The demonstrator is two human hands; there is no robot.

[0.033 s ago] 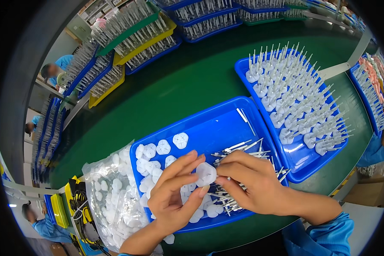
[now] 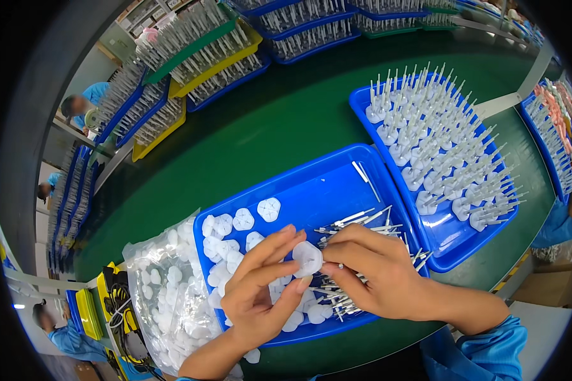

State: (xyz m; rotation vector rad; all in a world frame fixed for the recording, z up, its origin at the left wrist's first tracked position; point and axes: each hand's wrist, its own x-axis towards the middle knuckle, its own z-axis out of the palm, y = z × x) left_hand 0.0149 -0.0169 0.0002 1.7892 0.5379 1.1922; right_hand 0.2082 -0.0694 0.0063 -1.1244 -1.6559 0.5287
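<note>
My left hand (image 2: 260,286) pinches a white translucent plastic disc (image 2: 307,258) between thumb and fingers, its face turned up towards me. Against the disc's right edge, my right hand (image 2: 378,270) is closed in a pinch on a thin rod (image 2: 340,266), of which only a small end shows between the fingers. Both hands are above a blue tray (image 2: 299,190). Loose white discs (image 2: 243,219) lie in its left part, and a heap of thin white and metal rods (image 2: 349,219) lies on the right, partly hidden by my right hand.
A second blue tray (image 2: 448,244) at the right holds many discs with upright rods. Left of the near tray lies a clear plastic bag (image 2: 165,298) of white discs. Stacked trays (image 2: 216,57) line the back of the green table (image 2: 286,114). Co-workers (image 2: 76,336) sit at the left.
</note>
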